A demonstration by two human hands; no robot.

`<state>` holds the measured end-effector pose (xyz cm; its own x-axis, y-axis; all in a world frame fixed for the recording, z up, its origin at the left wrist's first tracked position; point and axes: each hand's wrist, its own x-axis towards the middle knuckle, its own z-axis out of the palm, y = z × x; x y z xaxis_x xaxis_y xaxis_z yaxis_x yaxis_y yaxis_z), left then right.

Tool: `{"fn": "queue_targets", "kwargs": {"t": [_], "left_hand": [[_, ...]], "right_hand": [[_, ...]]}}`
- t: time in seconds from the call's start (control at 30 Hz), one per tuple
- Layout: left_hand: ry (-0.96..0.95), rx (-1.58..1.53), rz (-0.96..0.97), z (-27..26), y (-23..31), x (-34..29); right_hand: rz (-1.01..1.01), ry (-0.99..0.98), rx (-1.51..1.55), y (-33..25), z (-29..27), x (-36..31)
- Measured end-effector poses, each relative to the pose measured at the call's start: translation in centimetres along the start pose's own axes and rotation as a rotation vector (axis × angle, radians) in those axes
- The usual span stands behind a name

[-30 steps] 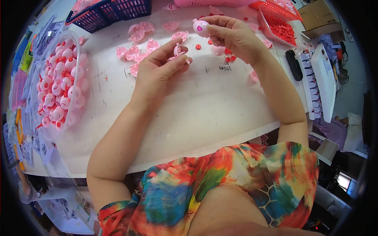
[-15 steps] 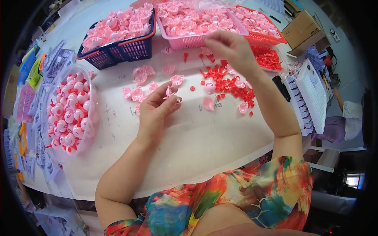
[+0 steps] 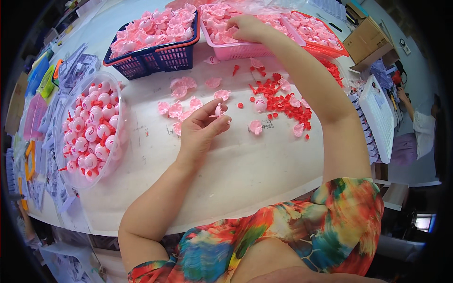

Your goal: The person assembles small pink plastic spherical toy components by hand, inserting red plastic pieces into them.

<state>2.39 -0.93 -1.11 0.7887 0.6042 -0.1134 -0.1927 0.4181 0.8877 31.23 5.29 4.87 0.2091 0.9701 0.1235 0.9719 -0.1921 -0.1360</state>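
Between the thumb and fingers of my left hand (image 3: 200,134) is a small pink plastic shell piece (image 3: 218,110), held above the white table. My right hand (image 3: 247,28) reaches into the pink basket (image 3: 236,51), its bent fingers down among a heap of pink plastic shells (image 3: 217,28). Whatever those fingertips grip is lost among the shells. Loose pink shells (image 3: 175,110) lie beyond my left hand. To its right, small red plastic pegs (image 3: 281,100) are scattered with a few pink pieces and a pink ball (image 3: 260,104).
A dark blue basket (image 3: 153,65) of pink shells stands at the far left, an orange-red basket (image 3: 325,49) at the far right. Left of my forearm, a clear oval tub (image 3: 120,137) holds pink-and-white balls with red pegs. A cardboard box (image 3: 365,40) sits beyond the right side.
My right hand has moved farther away and left, from the pink basket's front rim into its shells. My left hand keeps its pink piece. The whole view has shifted slightly.
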Motion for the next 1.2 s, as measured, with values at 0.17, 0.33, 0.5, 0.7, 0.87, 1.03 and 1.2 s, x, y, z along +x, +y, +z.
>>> {"fn": "queue_targets", "kwargs": {"t": [0.17, 0.33, 0.5, 0.7, 0.87, 1.03, 1.2], "left_hand": [[0.000, -0.004, -0.018, 0.0, 0.0, -0.5], [-0.007, 0.001, -0.018, 0.2, -0.5, 0.0], [0.068, -0.064, 0.047, 0.0, 0.0, 0.1], [0.035, 0.011, 0.095, -0.2, -0.5, 0.7], [0.086, -0.004, 0.015, 0.4, -0.6, 0.3], [0.071, 0.010, 0.032, 0.4, -0.6, -0.1], [0.098, 0.019, 0.031, 0.2, -0.9, 0.2]], "right_hand": [[0.230, -0.021, 0.572, 0.2, -1.1, -0.8], [0.239, 0.078, 1.088, 1.0, -2.5, -3.8], [0.068, -0.269, 1.158, -6.7, -3.4, -13.2], [-0.115, -0.359, 0.676, -9.6, 2.8, -21.3], [-0.500, 0.168, 0.160, -8.9, 5.0, -23.7], [-0.502, 0.155, 0.145, -8.3, 4.0, -25.1], [-0.300, 0.118, 0.267, -8.8, 3.0, -24.4]]}}
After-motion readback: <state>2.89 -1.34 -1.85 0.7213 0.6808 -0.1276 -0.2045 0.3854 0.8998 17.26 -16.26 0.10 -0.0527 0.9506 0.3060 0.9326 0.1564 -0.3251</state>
